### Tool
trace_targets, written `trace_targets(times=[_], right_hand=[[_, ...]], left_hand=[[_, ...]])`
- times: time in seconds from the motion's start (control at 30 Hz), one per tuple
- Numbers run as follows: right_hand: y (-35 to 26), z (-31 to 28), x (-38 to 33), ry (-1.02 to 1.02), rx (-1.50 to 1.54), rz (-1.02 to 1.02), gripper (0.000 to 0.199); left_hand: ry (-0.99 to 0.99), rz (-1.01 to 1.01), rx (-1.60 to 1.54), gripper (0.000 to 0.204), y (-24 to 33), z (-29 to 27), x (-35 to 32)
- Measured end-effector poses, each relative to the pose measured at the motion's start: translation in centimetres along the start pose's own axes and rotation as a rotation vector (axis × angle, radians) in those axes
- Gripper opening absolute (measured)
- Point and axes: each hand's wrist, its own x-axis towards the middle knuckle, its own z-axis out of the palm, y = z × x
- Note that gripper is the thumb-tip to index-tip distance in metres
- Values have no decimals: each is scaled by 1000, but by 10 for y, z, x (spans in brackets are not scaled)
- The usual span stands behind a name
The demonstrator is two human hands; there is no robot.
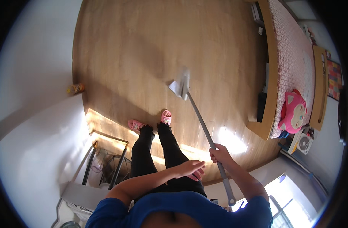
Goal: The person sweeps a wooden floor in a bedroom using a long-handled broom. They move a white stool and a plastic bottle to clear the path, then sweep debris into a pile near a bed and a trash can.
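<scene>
My right hand (221, 154) is wrapped round the grey handle of a flat mop (203, 127). The handle slants from beside my right hip out to the floor ahead. At its far end the mop head (184, 86) is smeared by motion, and a pale pad or cloth (174, 88) shows at its left side. In front of my waist, my left hand (190, 169) holds nothing, its fingers loosely stretched toward the handle but apart from it.
Wood flooring (121, 57) spreads ahead of my pink slippers (166, 117). A wooden bed (272, 72) with a pink pillow (294, 112) stands on the right. By the left wall sits a bottle (76, 89); a dark-framed rack (119, 163) is near my left leg.
</scene>
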Motion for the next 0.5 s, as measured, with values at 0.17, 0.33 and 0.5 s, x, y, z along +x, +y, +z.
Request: trace_targets(times=[0.17,0.33,0.5], right_hand=[[18,-6,45,149,77,19,25],[6,2,152,71,435,80,20],[-44,104,223,-153,777,69,9]], left_hand=[[-176,-235,-307,42,49,48,-3],[223,-228,-750,21,80,-16,23],[216,-173,-839,13,155,-118,-36]])
